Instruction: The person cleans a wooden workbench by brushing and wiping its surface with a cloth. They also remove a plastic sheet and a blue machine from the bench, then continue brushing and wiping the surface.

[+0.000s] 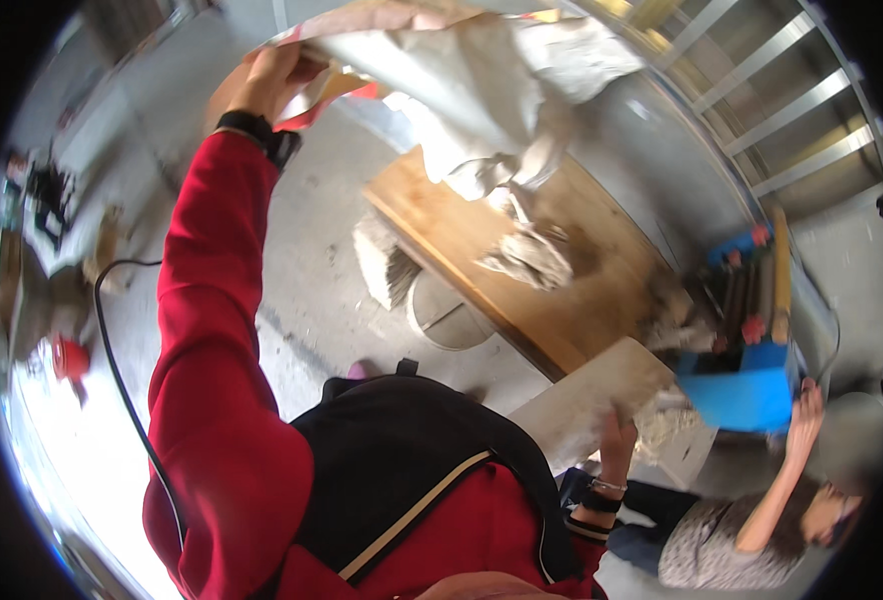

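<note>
My left hand (280,71), at the end of a red sleeve with a black wristband, is raised and grips the edge of a large crumpled sheet, perhaps a paper sack (471,82), pale on the side facing me. Its lower folds hang over a wooden table (479,247). A crumpled pale piece (531,259) rests on that tabletop. At the lower right my right hand (618,435) holds a flat pale board (591,397) near the table's near corner. Blur hides the exact placing of its fingers.
Another person (741,532) stands at the right, one hand at a blue-sided machine with rollers (741,382). A round stool or lid (449,311) and a pale block-like bundle (381,259) stand beside the table. A red container (70,358) is at the left; metal racking is upper right.
</note>
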{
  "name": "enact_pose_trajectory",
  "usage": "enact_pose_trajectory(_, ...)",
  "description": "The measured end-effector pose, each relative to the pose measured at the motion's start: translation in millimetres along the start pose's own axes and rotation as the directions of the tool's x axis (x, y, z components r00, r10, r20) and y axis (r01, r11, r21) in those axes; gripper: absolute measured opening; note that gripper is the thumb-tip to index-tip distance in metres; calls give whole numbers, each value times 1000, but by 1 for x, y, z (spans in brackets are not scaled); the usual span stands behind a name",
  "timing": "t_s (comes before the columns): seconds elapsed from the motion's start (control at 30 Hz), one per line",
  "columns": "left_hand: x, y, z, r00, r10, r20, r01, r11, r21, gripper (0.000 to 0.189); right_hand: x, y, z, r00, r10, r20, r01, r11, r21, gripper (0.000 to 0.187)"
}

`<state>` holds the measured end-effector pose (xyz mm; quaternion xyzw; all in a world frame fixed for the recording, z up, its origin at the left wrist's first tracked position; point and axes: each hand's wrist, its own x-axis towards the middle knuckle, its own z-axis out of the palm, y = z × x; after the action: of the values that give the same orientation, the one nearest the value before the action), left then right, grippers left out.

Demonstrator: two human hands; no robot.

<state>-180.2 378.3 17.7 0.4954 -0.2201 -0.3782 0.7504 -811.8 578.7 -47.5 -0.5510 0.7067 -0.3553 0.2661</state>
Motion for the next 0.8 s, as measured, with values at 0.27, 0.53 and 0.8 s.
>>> enact_pose_trajectory(0.27,-62,-59,-182,988,57,-144,-94,960,-263,37,34,-125,70,875,-481,54,484,869,-106,30)
enact_pose_trajectory(0.53,-272,-128,-262,747,-161,-645,-75,944,-322,32,81,-199,171,495,-711,500,765,629,136,33)
enact_pose_trajectory(0.8,-503,-135,-309,234,-311,-921,-218,907,-362,29,9,-241,340,6,-692,722,824,413,389,30)
